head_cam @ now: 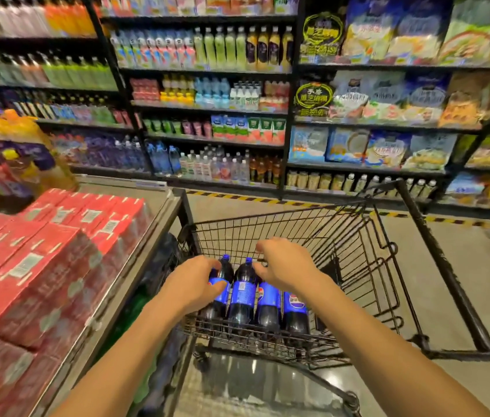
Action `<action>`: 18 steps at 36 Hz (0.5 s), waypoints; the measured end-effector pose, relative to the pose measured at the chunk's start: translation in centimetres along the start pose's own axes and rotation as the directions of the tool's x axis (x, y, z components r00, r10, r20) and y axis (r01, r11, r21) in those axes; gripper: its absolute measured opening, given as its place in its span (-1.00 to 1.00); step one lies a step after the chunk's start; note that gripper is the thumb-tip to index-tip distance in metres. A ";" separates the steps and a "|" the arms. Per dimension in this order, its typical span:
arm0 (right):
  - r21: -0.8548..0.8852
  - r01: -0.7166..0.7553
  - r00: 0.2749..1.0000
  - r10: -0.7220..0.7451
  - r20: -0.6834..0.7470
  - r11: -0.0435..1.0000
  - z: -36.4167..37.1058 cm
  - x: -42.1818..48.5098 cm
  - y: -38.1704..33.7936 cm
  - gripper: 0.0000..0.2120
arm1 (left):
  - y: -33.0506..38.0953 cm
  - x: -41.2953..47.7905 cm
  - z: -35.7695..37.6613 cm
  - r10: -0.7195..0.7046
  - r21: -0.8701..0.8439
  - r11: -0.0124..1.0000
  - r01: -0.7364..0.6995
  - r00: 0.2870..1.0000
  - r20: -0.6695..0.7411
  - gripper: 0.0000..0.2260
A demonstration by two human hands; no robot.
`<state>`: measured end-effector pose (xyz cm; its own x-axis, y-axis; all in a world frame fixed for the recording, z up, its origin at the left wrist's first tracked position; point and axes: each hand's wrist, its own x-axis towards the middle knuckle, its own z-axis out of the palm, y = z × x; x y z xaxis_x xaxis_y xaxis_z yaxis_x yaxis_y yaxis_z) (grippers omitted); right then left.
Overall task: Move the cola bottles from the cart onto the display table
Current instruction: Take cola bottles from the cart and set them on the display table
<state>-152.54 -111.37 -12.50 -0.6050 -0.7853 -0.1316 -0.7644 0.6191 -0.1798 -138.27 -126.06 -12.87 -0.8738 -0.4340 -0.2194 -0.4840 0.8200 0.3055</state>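
Several dark cola bottles [242,296] with blue labels and blue caps lie side by side in the black wire cart [412,266]. My left hand [195,284] curls round the leftmost bottle [222,291] near its label. My right hand [286,266] reaches over the necks of the right-hand bottles [296,308], fingers bent down over them; what it grips is hidden under the hand. The grey display table [159,212] stands directly left of the cart.
Red shrink-wrapped packs [57,257] cover most of the table, with orange and purple drink bottles [12,152] at its far end. Black shelves [213,94] full of drinks and snacks stand ahead. A yellow-black floor strip [252,200] runs along their base.
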 end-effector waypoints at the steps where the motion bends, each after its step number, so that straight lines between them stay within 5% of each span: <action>1: -0.001 -0.001 1.000 0.001 -0.002 1.000 0.1 0.8 0.0 -0.62 | -0.3 0.7 -0.1 -0.001 -0.006 1.000 0.001 1.000 0.003 -0.54; 18: 0.011 -0.103 0.993 0.102 0.065 0.995 2.3 13.3 -3.6 -0.64 | -8.4 11.3 -1.7 0.049 -0.057 0.997 -0.047 0.998 0.041 -0.54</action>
<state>-157.28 -124.05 -15.88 -0.6639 -0.7169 -0.2126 -0.6957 0.6965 -0.1759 -144.14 -138.50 -16.30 -0.8940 -0.3774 -0.2416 -0.4442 0.8171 0.3674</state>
